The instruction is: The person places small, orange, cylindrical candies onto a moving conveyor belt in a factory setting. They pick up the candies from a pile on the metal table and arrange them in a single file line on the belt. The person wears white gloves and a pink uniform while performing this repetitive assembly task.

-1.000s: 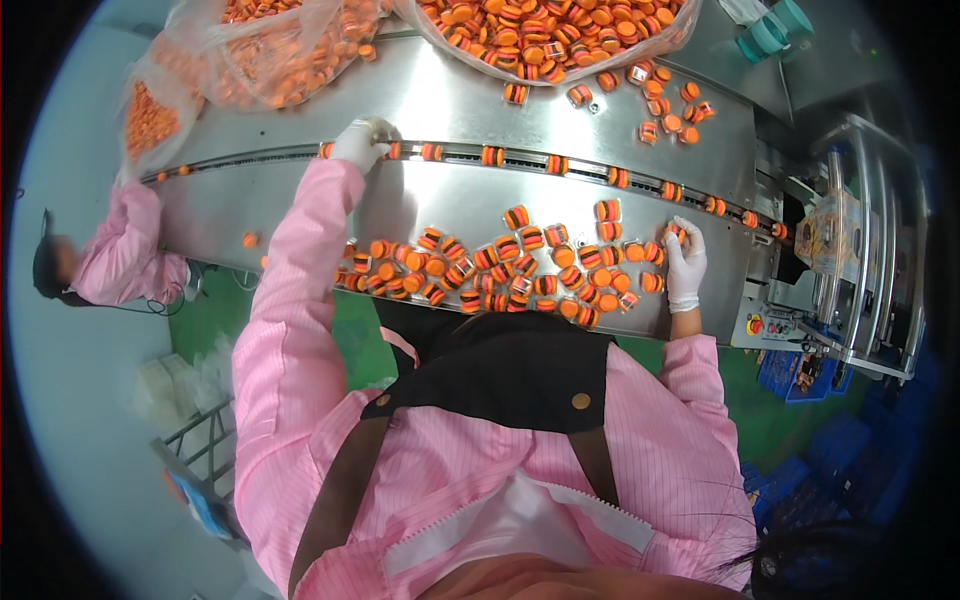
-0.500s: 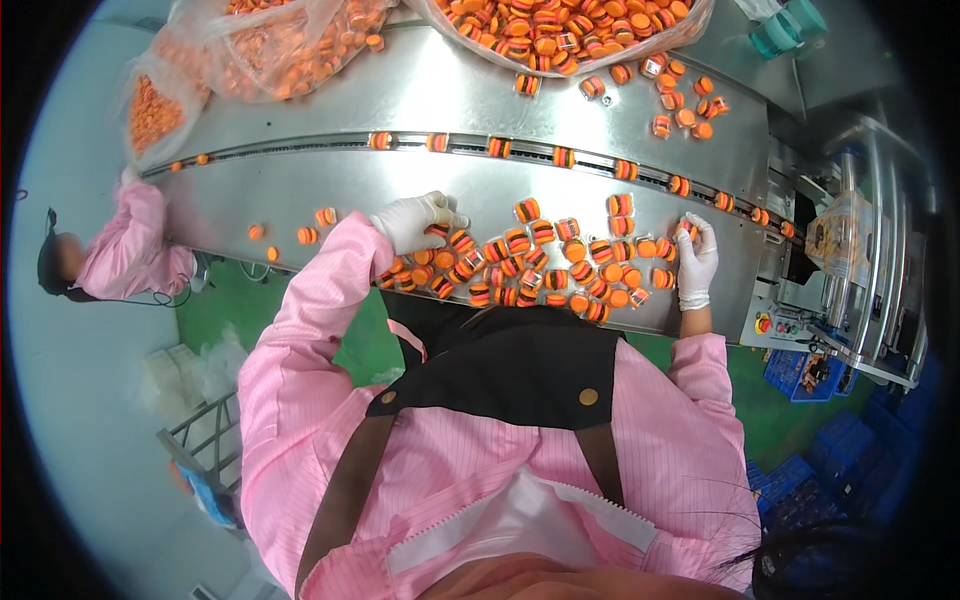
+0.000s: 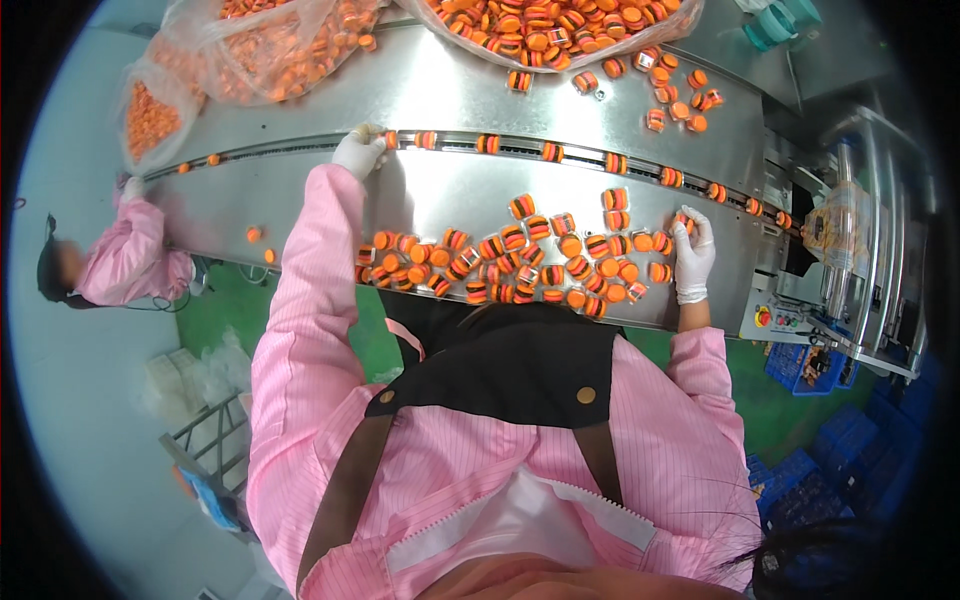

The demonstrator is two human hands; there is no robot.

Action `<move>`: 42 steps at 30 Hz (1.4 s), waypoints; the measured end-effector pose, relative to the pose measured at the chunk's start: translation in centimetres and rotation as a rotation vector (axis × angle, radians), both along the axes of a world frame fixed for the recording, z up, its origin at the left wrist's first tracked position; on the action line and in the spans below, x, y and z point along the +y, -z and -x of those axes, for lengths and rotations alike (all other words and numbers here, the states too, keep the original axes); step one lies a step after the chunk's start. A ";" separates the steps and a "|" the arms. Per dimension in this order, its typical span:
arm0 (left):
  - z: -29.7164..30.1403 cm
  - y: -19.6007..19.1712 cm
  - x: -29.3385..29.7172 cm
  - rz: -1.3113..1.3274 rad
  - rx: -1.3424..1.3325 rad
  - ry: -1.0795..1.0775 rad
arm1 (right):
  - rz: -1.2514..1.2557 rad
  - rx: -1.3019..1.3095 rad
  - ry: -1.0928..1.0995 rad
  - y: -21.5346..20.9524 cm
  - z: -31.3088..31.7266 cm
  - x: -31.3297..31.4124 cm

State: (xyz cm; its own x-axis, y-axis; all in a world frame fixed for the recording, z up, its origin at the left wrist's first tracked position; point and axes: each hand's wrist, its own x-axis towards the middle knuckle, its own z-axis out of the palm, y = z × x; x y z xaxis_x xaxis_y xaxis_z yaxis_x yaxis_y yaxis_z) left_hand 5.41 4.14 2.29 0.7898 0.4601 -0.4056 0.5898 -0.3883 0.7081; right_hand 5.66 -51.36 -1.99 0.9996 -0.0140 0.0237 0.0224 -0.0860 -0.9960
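Nine burger-shaped candies (image 3: 552, 152) were counted along conveyor track (image 3: 520, 149); one more was clamped in right hand (image 3: 694, 258). Grip of left hand (image 3: 359, 152) couldn't be told. Loose pile (image 3: 570, 246) was spread between.

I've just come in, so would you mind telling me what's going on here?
The person has the left hand at the conveyor, by a striped piece, and holds another piece in the right hand near the right end of the table. Spaced pieces line the conveyor towards the machine, and a pile lies on the table. A co-worker is at far left.
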 end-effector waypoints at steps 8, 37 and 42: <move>2.9 -3.8 -7.0 0.008 0.061 0.603 | 0.017 0.030 -0.006 0.7 -0.1 -0.5; 1.3 -4.5 -15.6 -0.185 -0.374 0.748 | -0.008 0.018 0.001 0.6 0.1 -0.2; 2.1 -1.6 -19.5 -0.189 -0.102 0.775 | -0.027 0.030 -0.004 0.5 0.1 -0.4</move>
